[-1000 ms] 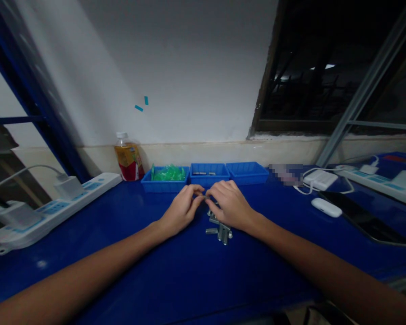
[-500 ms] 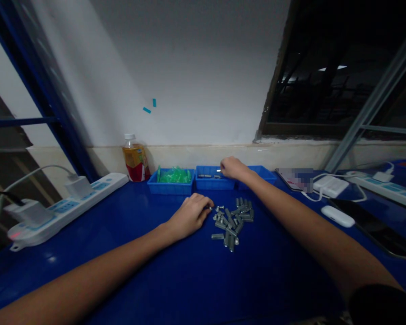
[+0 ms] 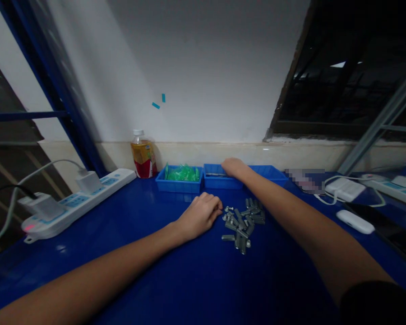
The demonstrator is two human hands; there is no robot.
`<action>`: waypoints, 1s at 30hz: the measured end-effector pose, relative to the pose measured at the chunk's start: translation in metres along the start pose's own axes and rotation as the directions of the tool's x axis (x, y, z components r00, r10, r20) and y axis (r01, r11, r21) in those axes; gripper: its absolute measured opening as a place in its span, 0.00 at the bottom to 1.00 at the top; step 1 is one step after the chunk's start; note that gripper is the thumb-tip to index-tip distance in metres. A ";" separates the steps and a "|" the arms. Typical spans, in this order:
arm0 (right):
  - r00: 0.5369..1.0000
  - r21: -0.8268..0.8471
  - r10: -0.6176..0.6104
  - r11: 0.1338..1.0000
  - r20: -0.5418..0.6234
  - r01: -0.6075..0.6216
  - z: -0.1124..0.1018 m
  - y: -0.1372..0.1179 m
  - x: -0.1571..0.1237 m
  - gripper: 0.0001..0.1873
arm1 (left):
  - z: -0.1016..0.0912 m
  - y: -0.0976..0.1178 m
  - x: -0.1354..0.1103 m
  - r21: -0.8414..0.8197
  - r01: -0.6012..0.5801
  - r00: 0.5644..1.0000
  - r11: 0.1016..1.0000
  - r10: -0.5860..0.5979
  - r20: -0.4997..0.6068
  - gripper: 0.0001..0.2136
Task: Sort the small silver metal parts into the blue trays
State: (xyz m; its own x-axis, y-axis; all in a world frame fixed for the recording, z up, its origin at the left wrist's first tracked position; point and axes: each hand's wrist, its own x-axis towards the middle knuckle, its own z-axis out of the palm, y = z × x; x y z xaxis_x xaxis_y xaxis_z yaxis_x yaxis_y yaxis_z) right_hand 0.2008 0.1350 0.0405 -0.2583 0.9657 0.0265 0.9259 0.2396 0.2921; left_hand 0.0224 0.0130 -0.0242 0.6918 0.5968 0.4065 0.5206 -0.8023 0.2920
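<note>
My left hand (image 3: 203,213) rests on the blue table with its fingers curled together. Whatever it may pinch is hidden by the fingertips. Right beside those fingertips lies a loose pile of grey metal cylinders (image 3: 241,221) and small silver screws (image 3: 227,209). My right hand (image 3: 233,167) reaches over the pile into the middle blue tray (image 3: 219,182); its fingers are out of sight inside. In that tray, a few slim metal pieces (image 3: 214,174) lie to the left of the hand.
A blue tray (image 3: 179,187) of green plastic pieces stands left of the middle one, another blue tray (image 3: 274,175) right. Behind are a bottle (image 3: 142,158) and the wall. Power strip (image 3: 67,207) at left; white case (image 3: 355,221), phone (image 3: 385,230) and cables at right.
My right hand has lowered into the middle tray; a shiny piece at its fingertips is now out of sight. My left hand stays beside the pile. The whole view has shifted slightly.
</note>
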 end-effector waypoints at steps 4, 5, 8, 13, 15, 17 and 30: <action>0.999 -0.002 0.000 1.000 -0.034 0.000 0.001 -0.002 -0.002 0.14 | 0.001 0.000 0.000 -0.003 0.006 1.000 1.000 -0.006 -0.006 0.03; 0.999 0.000 0.004 1.000 -0.044 -0.004 0.001 -0.001 -0.003 0.14 | 0.001 -0.001 0.000 -0.007 0.012 1.000 1.000 -0.012 -0.010 0.03; 0.996 0.017 0.018 1.000 -0.083 -0.017 -0.001 0.003 -0.005 0.13 | 0.001 0.000 -0.001 -0.008 0.027 1.000 1.000 -0.027 -0.014 0.08; 0.969 0.132 0.038 0.991 -0.243 -0.006 -0.004 0.001 -0.037 0.16 | -0.002 0.000 0.001 -0.104 0.043 0.997 0.994 -0.049 -0.060 0.03; 0.918 0.285 0.018 0.953 -0.396 0.105 -0.001 -0.008 -0.065 0.16 | -0.003 -0.002 0.003 -0.280 0.104 0.983 0.954 -0.142 -0.119 0.05; 0.843 0.370 -0.044 0.885 -0.536 0.282 0.005 -0.020 -0.097 0.12 | -0.003 -0.004 0.006 -0.521 0.153 0.951 0.839 -0.268 -0.151 0.07; 0.753 0.526 -0.127 0.640 -0.646 0.560 0.016 -0.033 -0.151 0.10 | 0.000 0.009 0.010 -0.890 0.197 0.941 0.412 -0.333 0.054 0.16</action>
State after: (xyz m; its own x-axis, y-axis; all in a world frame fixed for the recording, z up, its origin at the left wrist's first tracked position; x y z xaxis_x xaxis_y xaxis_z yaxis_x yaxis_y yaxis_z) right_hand 0.2139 -0.0170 0.0113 -0.4904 0.6318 0.6003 0.5930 0.7466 -0.3015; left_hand 0.0343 0.0113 -0.0177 0.5046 0.8297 0.2386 -0.0950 -0.2214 0.9706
